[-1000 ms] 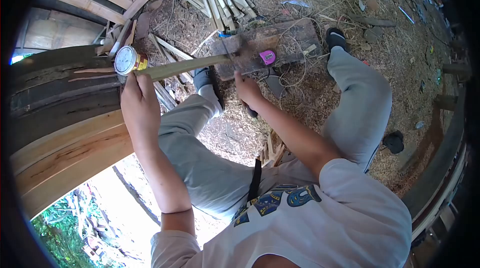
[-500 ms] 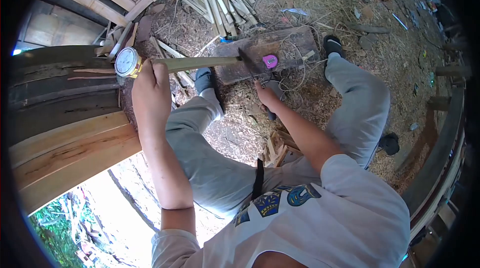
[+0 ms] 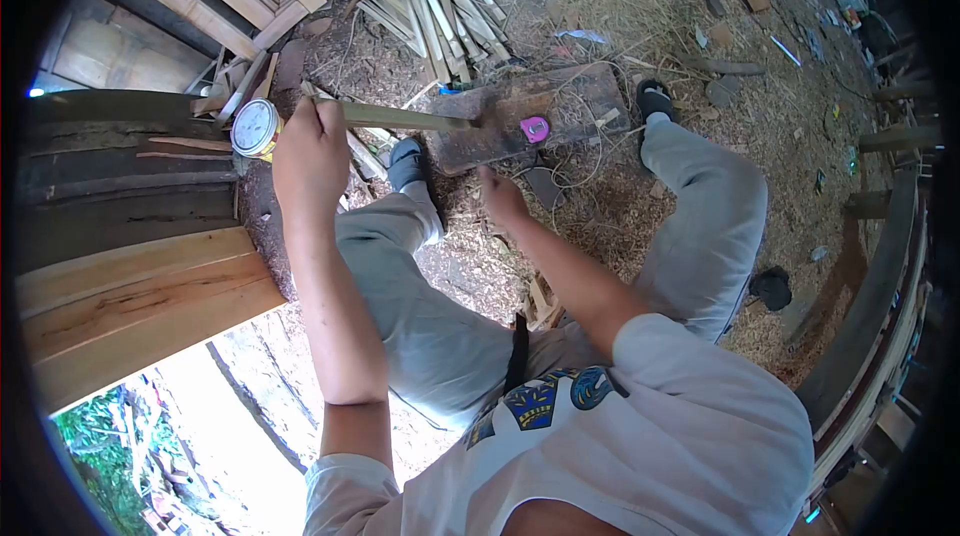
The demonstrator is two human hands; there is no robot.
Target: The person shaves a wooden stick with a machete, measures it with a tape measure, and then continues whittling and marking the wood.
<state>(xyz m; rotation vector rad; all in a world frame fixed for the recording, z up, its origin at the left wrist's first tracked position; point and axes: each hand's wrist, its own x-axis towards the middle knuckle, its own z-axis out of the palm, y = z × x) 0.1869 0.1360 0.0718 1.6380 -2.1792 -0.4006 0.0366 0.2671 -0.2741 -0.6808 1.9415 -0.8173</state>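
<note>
My left hand (image 3: 312, 151) is closed around one end of a long wooden strip (image 3: 410, 119). The strip's far end reaches the thick worn board (image 3: 460, 148) on the ground. My right hand (image 3: 503, 201) is a fist just on my side of the board. It is closed on a knife, whose dark blade shows in the earlier view but is hard to make out now, blurred or edge-on. On the board lies a pink tape measure (image 3: 535, 129), with thin cord or cane (image 3: 600, 121) looped nearby.
A pile of cut wooden strips (image 3: 445, 16) lies beyond the board. A lidded tub (image 3: 256, 128) stands beside my left hand, near stacked timber (image 3: 150, 306). My shoes (image 3: 407, 164) flank the board. Shavings (image 3: 470, 261) cover the ground.
My right hand has shifted left and a little up, and the knife blade no longer shows clearly. The left hand still grips the strip, slightly higher and further right.
</note>
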